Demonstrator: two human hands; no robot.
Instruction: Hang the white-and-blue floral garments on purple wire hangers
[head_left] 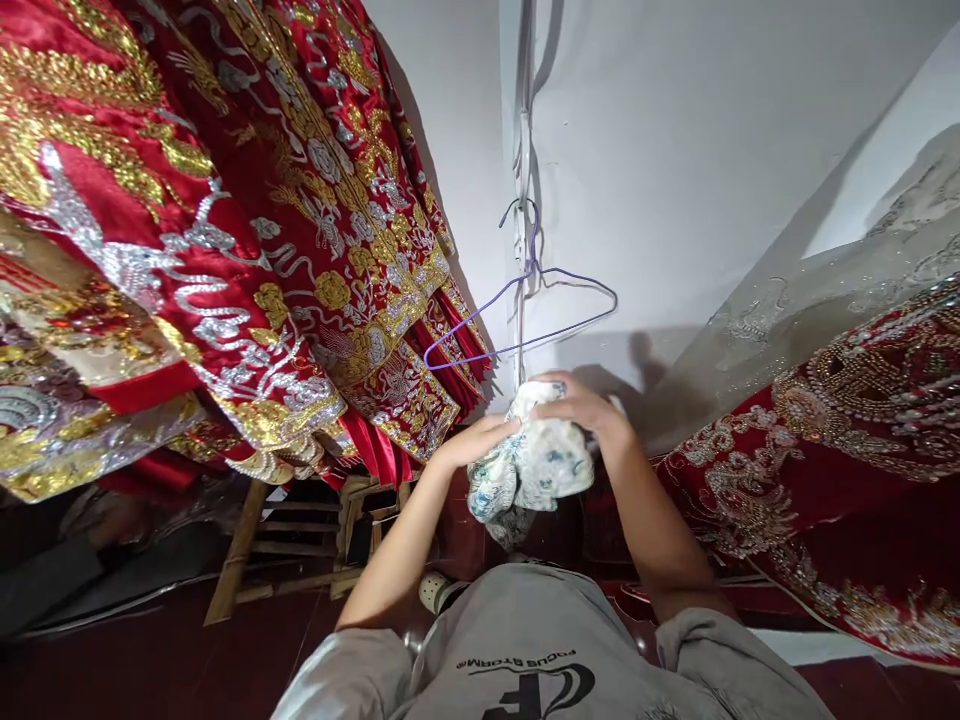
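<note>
Both of my hands hold a bunched white cloth with a blue and green floral print [534,468] in front of my chest. My left hand [474,442] grips its left side with fingers closed on the fabric. My right hand [577,403] is curled over its top. Just above the cloth, a thin purple wire hanger [525,300] hangs from a white cable on the white wall [675,150]. Neither hand touches the hanger.
Red garments with heavy gold and silver embroidery [225,220] hang at the left. Another red beaded garment under sheer grey netting [847,430] hangs at the right. A wooden stool or rack [300,540] stands low on the dark red floor.
</note>
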